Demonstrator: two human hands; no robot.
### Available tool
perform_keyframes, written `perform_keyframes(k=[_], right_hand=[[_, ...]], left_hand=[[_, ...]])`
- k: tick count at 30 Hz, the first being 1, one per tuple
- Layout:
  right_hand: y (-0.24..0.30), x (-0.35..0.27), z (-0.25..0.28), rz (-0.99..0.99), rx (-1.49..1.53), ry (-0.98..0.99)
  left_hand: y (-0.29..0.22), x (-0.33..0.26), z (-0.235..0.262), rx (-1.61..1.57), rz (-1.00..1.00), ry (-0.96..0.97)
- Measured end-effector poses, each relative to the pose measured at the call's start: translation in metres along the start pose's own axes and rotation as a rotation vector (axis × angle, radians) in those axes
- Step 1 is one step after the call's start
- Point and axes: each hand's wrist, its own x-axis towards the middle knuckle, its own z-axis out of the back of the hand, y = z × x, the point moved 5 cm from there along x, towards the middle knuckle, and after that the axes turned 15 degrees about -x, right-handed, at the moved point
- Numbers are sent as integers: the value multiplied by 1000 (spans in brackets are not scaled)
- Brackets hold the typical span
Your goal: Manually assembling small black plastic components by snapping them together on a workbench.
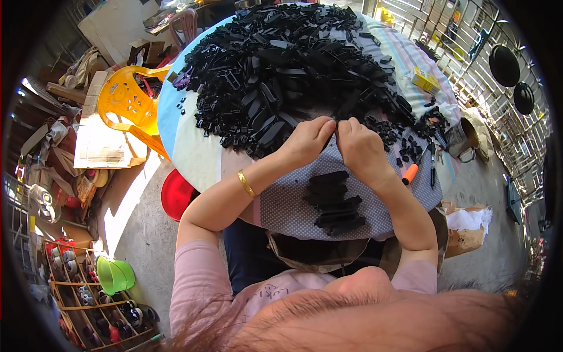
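My left hand (309, 141) and my right hand (360, 150) meet over the near middle of a round table, fingertips almost touching. Both are closed, pinching a black plastic piece (330, 142) that my fingers largely hide. Just beyond them rises a big heap of black plastic parts (275, 88), long flat ones mixed with small clips. Between my forearms, a row of long black pieces (333, 202) lies side by side on a dotted grey cloth (281, 205). An orange-handled tool (410, 173) rests beside my right forearm, with a dark pen (433, 170) to its right.
Small black clips (410, 149) lie scattered right of my right hand. Toward the table's right edge are a yellow box (426, 80) and a metal mug (463, 138). A yellow chair (132, 105) and a red basin (177, 195) stand at the left; an open bag (316, 252) hangs below the near edge.
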Motion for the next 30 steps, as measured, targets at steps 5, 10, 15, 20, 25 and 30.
perform_keyframes(k=[5, 10, 15, 20, 25, 30], right_hand=[[1, 0, -7, 110, 146, 100], [3, -2, -2, 127, 229, 56], [1, 0, -6, 91, 293, 52], [-28, 13, -7, -66, 571, 302], [-96, -5, -50, -342, 151, 171], [-98, -7, -82, -280, 5, 479]], left_hand=[[-5, 5, 3, 148, 86, 149], [-6, -1, -3, 189, -11, 93], [-6, 2, -2, 188, -80, 100], [28, 7, 3, -388, 302, 91], [15, 0, -14, -817, 494, 183], [16, -1, -14, -1027, 570, 155]])
